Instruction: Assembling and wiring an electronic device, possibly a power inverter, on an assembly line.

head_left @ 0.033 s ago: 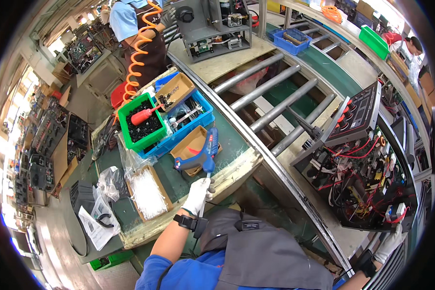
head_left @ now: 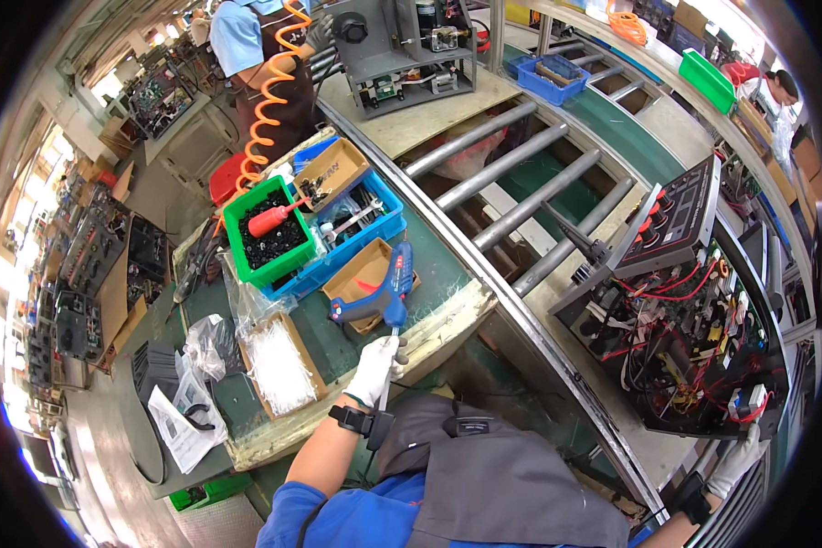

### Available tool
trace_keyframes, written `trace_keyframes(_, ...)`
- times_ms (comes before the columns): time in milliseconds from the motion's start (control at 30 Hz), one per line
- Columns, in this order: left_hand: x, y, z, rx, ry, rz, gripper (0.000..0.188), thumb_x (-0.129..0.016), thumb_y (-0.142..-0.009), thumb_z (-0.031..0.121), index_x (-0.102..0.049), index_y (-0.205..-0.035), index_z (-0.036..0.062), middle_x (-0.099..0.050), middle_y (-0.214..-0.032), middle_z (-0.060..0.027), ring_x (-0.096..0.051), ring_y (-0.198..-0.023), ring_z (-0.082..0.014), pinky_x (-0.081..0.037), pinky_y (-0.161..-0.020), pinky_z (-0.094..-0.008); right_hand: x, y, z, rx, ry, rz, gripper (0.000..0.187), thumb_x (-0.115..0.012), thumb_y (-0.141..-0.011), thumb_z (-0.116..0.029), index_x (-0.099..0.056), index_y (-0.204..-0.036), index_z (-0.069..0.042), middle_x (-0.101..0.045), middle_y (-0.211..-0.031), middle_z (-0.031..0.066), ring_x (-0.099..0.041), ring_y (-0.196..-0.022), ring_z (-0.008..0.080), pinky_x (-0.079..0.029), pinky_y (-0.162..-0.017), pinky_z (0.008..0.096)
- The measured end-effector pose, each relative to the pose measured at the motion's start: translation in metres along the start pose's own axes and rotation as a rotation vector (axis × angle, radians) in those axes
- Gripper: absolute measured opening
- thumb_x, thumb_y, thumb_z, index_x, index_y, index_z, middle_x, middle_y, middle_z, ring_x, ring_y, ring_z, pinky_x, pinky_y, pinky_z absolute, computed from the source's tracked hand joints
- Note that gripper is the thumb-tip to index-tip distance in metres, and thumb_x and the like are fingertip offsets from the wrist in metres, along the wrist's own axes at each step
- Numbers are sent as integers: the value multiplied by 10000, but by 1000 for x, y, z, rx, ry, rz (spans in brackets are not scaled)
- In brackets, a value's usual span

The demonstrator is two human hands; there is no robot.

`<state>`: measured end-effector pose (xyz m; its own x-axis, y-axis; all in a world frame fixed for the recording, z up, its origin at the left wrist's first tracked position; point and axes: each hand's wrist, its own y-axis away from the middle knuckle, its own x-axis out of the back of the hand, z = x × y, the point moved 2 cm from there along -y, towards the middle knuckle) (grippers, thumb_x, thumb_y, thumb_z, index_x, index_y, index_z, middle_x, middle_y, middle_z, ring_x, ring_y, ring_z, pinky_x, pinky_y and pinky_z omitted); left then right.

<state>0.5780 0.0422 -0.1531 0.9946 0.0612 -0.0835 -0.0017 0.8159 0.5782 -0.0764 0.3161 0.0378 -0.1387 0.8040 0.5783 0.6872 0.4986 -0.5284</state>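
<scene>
My left hand [head_left: 374,368], in a white glove, is closed around a pale glue stick [head_left: 383,396] at the rear end of a blue hot glue gun [head_left: 395,285]. The gun lies on its side on the bench, over a small open cardboard box [head_left: 358,274]. Far to the right, my gloved right hand [head_left: 738,459] is at the lower edge of an opened machine [head_left: 694,338] with exposed wiring. Its fingers appear closed on that edge, near a white part with a red wire [head_left: 750,402]; some fingers are hidden.
A green bin [head_left: 247,267] of small black parts, with a red-handled tool [head_left: 269,219], sits by a blue tray [head_left: 388,224]. White sticks fill a carton [head_left: 316,370]. Metal rollers [head_left: 521,151] run between bench and machine. A co-worker [head_left: 279,91] stands behind a coiled orange hose [head_left: 263,110].
The co-worker at the back has shifted slightly to the right. Both of my hands and the glue gun stay in place.
</scene>
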Motion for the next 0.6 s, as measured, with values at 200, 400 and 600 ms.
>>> trace_keyframes(200,0,-18,-17,96,558,-187,299,-524,-962,220,-581,-1160,2,-605,-859,-65,-574,-685,-152,-521,-661,-313,1,1,6,199,357,-13,262,-405,-977,-81,-566,-1111,76,-626,-978,116,-608,-841,183,-497,-781,296)
trace_keyframes(400,0,-25,-19,-50,330,-42,267,-596,-907,96,-590,-1143,-28,-664,-943,-93,-645,-768,-177,-549,-707,-326,6,-2,-5,107,164,-80,258,-416,-970,-87,-577,-1086,79,-622,-999,143,-588,-891,207,-472,-820,307)
trace_keyframes(600,5,-28,-4,-263,-372,186,322,-655,-886,163,-568,-1113,-48,-661,-941,-126,-648,-731,-214,-545,-700,-334,-1,2,-27,-138,-254,-36,325,-398,-1010,-160,-594,-1071,93,-624,-1044,110,-558,-932,177,-424,-880,321)
